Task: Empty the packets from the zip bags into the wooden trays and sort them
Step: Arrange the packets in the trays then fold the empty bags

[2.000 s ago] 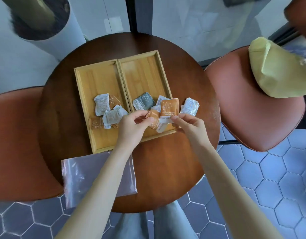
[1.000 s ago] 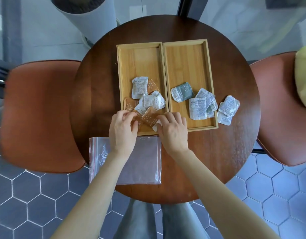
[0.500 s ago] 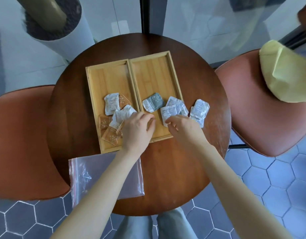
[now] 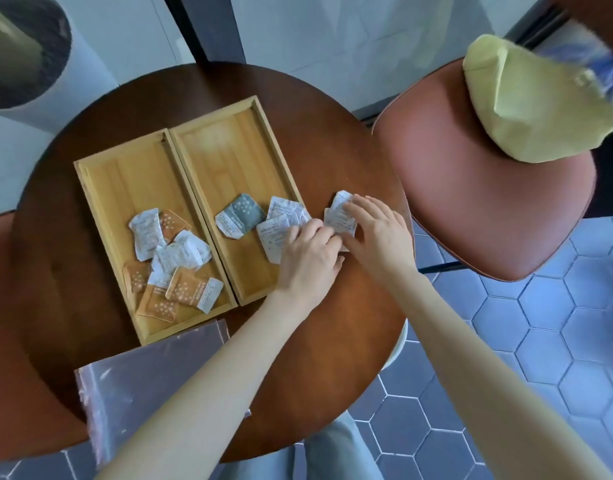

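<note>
Neither grip has closed on anything: the left hand (image 4: 307,259) lies flat, fingers spread over white packets (image 4: 281,223) at the right tray's (image 4: 229,161) near corner, and the right hand (image 4: 376,230) rests open on white packets on the desk (image 4: 315,358) just beside that tray. A grey-green packet (image 4: 241,216) lies in the right tray. Orange and white packets (image 4: 173,261) sit mixed in the left tray (image 4: 125,181). An empty zip bag (image 4: 139,375) lies at the desk's near edge. Brown chairs (image 4: 488,209) stand either side.
</note>
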